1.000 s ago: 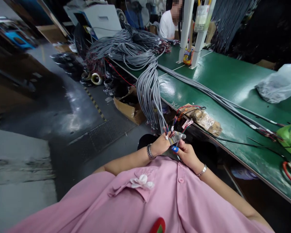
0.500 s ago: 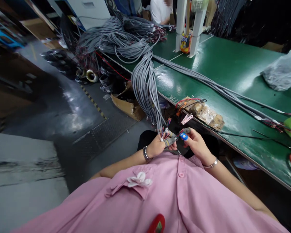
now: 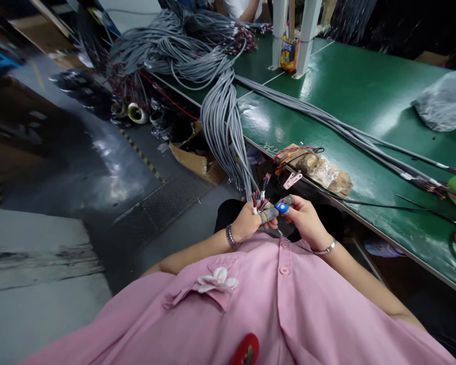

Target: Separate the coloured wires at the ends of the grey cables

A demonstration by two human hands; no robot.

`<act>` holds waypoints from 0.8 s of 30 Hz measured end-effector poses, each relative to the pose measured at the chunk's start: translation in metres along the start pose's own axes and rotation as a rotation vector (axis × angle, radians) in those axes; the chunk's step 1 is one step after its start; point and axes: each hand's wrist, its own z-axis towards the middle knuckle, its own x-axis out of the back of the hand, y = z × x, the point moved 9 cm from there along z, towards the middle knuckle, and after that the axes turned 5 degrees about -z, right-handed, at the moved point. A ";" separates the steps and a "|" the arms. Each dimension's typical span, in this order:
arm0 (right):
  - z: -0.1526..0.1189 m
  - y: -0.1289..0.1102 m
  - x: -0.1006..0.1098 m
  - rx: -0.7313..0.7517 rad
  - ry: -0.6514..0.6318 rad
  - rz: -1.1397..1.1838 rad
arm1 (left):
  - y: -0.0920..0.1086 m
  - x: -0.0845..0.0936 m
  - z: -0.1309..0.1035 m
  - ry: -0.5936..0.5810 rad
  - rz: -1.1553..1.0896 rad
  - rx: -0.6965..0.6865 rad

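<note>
Low in front of my chest, my left hand point(image 3: 248, 222) is closed on the ends of grey cables, with thin coloured wires point(image 3: 256, 198) sticking up from it. Grey coverings wrap some of its fingertips. My right hand point(image 3: 303, 218) is right beside it, thumb and forefinger pinched at the wire ends; the thumb has a blue covering and the forefinger a grey one. Which wire sits in that pinch is too small to tell. From the held ends the grey cable bundle point(image 3: 222, 119) runs up over the edge of the green table point(image 3: 365, 96).
A taped wooden block point(image 3: 327, 175) with a pink clip point(image 3: 292, 180) sits at the table edge. Long grey cables point(image 3: 307, 109) cross the table. A cardboard box point(image 3: 197, 161) lies below. Behind a white post point(image 3: 307, 43) a person's arm point(image 3: 251, 10) shows.
My right hand has moved left, closer to my left hand, and its thumb now meets the wire ends. The view has shifted slightly, and the person at the back is less visible.
</note>
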 end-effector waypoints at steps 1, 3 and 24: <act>-0.001 0.003 0.001 -0.010 0.017 0.024 | -0.001 0.002 0.000 0.028 -0.030 -0.011; -0.002 0.007 0.001 -0.012 0.037 0.058 | -0.004 0.006 0.000 0.081 -0.100 -0.022; -0.011 -0.012 -0.019 0.047 0.017 0.098 | -0.001 0.020 0.002 0.292 -0.253 -0.094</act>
